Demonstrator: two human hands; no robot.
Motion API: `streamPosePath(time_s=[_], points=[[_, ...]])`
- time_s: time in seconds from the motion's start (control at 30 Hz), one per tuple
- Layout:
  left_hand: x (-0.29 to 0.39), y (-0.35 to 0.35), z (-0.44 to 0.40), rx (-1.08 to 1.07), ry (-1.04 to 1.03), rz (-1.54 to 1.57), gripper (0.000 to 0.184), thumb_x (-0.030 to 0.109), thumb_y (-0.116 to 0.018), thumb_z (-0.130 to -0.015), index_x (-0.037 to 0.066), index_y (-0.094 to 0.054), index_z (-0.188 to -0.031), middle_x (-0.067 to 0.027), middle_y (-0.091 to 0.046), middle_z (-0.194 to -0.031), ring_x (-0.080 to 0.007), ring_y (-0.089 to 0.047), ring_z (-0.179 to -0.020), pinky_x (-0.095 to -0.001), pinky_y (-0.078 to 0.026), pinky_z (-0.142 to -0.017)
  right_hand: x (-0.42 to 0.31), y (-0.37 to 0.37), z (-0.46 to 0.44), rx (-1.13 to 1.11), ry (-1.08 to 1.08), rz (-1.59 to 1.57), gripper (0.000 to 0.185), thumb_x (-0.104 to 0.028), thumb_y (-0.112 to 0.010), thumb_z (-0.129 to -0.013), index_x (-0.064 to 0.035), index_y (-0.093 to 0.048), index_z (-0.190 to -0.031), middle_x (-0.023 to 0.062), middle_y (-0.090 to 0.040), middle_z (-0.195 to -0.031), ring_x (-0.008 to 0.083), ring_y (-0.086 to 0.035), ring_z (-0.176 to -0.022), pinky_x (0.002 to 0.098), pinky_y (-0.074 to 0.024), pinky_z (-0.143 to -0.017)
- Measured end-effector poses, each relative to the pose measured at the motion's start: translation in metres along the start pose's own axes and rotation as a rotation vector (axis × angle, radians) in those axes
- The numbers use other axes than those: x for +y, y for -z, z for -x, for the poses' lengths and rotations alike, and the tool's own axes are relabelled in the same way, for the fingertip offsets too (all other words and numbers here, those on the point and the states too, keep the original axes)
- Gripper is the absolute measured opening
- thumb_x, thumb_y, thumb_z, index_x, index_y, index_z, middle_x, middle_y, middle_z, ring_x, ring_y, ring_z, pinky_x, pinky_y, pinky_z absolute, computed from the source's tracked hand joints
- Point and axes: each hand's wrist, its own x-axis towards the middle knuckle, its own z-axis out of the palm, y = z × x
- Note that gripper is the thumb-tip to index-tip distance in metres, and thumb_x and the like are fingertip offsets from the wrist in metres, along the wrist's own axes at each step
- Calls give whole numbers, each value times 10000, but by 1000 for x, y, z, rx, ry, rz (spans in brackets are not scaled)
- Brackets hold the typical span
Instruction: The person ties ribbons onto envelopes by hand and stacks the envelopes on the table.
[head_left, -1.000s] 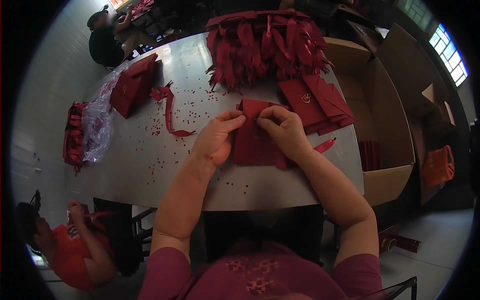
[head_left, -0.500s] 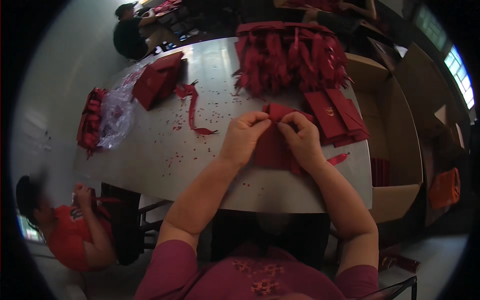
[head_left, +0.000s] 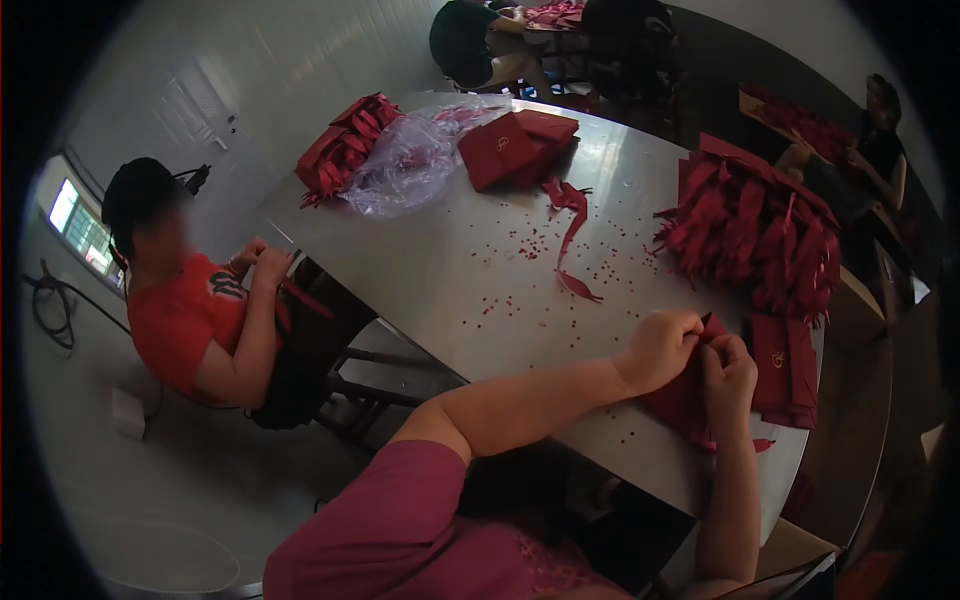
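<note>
A dark red paper gift bag point(head_left: 672, 400) lies near the table's front edge, partly covered by my hands. My left hand point(head_left: 658, 350) pinches at its upper edge with thumb and fingers together. Close beside it, my right hand point(head_left: 730, 372) is also closed in a pinch at the same edge. What lies exactly between the fingertips is hidden. A bit of red ribbon point(head_left: 762, 445) sticks out below my right hand. Just to the right is a small stack of flat red bags point(head_left: 785, 370) with a gold emblem.
Behind my hands stands a large pile of ribboned red bags point(head_left: 750, 225). More red bags point(head_left: 515, 150), clear plastic wrap point(head_left: 410, 165), loose ribbon point(head_left: 572, 240) and scattered red bits cover the table point(head_left: 420, 260). A person in red point(head_left: 185, 325) sits at left; a cardboard box point(head_left: 850, 400) stands right.
The view has swung to the left, so the table and my hands appear farther right and the person in red shows more fully. Both hands keep pinching at the bag's upper edge.
</note>
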Motion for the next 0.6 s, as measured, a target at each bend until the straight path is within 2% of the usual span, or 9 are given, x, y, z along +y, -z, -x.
streamPosePath(time_s=[0.03, 0.1, 0.23, 0.3, 0.33, 0.43, 0.5, 0.53, 0.6], points=[[0, -3, 2, 10, 0, -5, 83, 35, -595, -838, -30, -621, -882, -205, -646, -804, -325, -646, -740, -370, -496, -674, -4, -2, 3, -6, 9, -2, 50, -43, -601, -877, -17, -573, -909, 93, -589, -758, 194, -587, -638, 307, -482, -553], [1, -7, 4, 2, -120, -111, 63, 15, -576, -820, -27, -601, -860, -228, -635, -819, -407, -620, -778, -417, -492, -669, -17, -9, 10, 226, 298, 395, 71, -12, -588, -848, -3, -544, -903, 164, -575, -829, 331, -593, -718, 398, -484, -620], [-3, -13, 7, 34, 25, -10, 63, 2, -565, -814, -27, -594, -861, -226, -636, -814, -418, -613, -778, -436, -490, -669, -19, -13, 15, 189, 214, 518, 75, -8, -575, -851, -11, -522, -903, 181, -571, -912, 386, -580, -777, 456, -475, -662], [-5, -11, 7, -17, 50, -29, 85, 20, -592, -811, -28, -608, -879, -212, -648, -815, -379, -635, -760, -409, -498, -675, -14, -8, 11, 120, 218, 321, 78, -19, -575, -858, -10, -525, -917, 184, -572, -910, 370, -589, -804, 456, -475, -675], [-4, -10, 7, -14, 48, -28, 85, 20, -592, -811, -28, -608, -879, -212, -648, -815, -379, -635, -760, -409, -498, -675, -13, -7, 10, 120, 222, 322, 78, -19, -575, -858, -10, -525, -917, 184, -572, -910, 370, -589, -804, 456, -475, -675], [-3, -9, 7, -52, 147, 125, 124, 34, -614, -810, -26, -626, -917, -189, -667, -828, -307, -652, -743, -368, -504, -686, -12, -8, 10, 118, 191, 325, 74, -9, -568, -852, -8, -521, -909, 191, -569, -909, 379, -581, -806, 443, -476, -702], [-4, -6, 6, -109, 170, 118, 151, 43, -619, -836, -18, -648, -972, -173, -673, -829, -220, -655, -758, -337, -504, -701, -12, -13, 12, 166, 264, 476, 65, -21, -582, -865, 11, -558, -916, 155, -574, -858, 297, -587, -775, 369, -469, -709], [-4, -5, 4, -109, 164, 118, 151, 43, -619, -836, -18, -648, -972, -173, -673, -829, -220, -655, -758, -337, -504, -701, -12, -9, 10, 170, 268, 478, 65, -21, -582, -865, 11, -558, -916, 155, -574, -858, 297, -587, -775, 369, -469, -709], [-4, -1, 0, -95, 180, 164, 166, 38, -586, -882, -4, -665, -1022, -132, -694, -868, -171, -653, -790, -303, -510, -703, -8, 4, 4, 42, 24, -139, 60, -30, -597, -884, 11, -606, -926, 99, -575, -833, 192, -563, -732, 303, -451, -674]])
